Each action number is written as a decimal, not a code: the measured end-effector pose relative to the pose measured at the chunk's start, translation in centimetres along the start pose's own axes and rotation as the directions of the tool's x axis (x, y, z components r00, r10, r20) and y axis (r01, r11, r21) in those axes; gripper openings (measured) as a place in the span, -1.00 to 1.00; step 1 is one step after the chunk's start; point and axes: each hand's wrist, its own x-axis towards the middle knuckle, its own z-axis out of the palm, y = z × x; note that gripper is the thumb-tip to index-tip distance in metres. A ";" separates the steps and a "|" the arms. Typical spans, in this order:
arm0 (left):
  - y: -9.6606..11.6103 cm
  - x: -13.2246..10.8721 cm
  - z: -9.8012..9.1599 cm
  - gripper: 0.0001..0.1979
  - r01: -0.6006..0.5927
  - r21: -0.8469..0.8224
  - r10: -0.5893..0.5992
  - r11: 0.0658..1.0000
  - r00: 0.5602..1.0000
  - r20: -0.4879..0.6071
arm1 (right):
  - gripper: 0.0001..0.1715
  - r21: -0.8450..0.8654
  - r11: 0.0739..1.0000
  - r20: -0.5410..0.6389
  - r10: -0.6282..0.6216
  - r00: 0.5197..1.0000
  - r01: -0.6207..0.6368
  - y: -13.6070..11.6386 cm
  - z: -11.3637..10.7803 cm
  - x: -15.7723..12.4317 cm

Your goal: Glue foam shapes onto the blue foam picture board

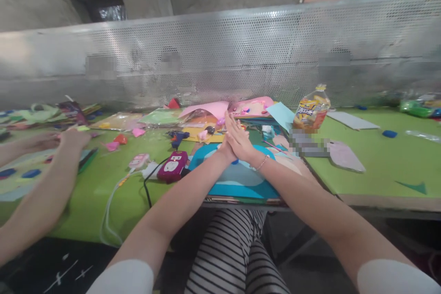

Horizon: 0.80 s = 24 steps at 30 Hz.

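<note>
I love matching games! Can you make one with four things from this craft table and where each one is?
Things:
1. bottle
2. glue gun
3. magenta case
4. left hand and right hand

Places:
a. pressed palm to palm above the blue felt board
b. standing to the right of that board, yellow label
c. lying left of the board, by a black cable
d. lying behind the case, beside a yellow sheet

Pairs: 1-b, 2-d, 3-c, 4-a.
</note>
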 end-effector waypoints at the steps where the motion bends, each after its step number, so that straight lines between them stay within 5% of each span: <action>1: 0.2 -0.1 0.2 -0.62 0.019 -0.095 -0.020 0.995 1.000 -0.003 | -0.34 -0.009 1.000 -0.014 0.012 1.000 -0.012 0.3 -0.3 0.2; 5: 1.4 -0.6 -0.2 -0.57 0.041 -0.412 -0.065 0.910 0.997 -0.043 | -0.35 0.033 0.996 -0.067 0.082 0.994 -0.080 1.8 -0.7 0.9; 9: 2.2 -0.2 -1.9 -0.54 0.016 -0.415 -0.078 0.910 0.988 -0.132 | -0.47 0.338 0.924 -0.157 0.246 0.957 -0.182 3.3 0.0 1.3; 13: 2.2 0.7 -4.5 -0.71 -0.051 -0.064 0.036 0.997 0.977 -0.209 | -0.67 0.666 0.665 -0.215 0.605 0.766 -0.339 5.7 -0.9 0.8; 16: 1.6 0.7 -6.4 -0.81 -0.043 0.483 0.130 0.875 0.981 -0.147 | -0.74 0.602 0.662 -0.173 0.655 0.736 -0.447 7.2 -2.0 0.1; 20: 0.6 0.1 -7.3 -0.83 0.040 0.851 -0.093 0.524 0.996 0.010 | -0.80 0.446 0.746 -0.156 0.609 0.777 -0.495 8.2 -2.1 -0.4; 24: -0.4 0.2 -6.8 -0.88 0.015 0.883 -0.105 0.468 0.994 0.039 | -0.87 0.163 0.903 0.012 0.400 0.916 -0.397 8.7 -1.4 -1.0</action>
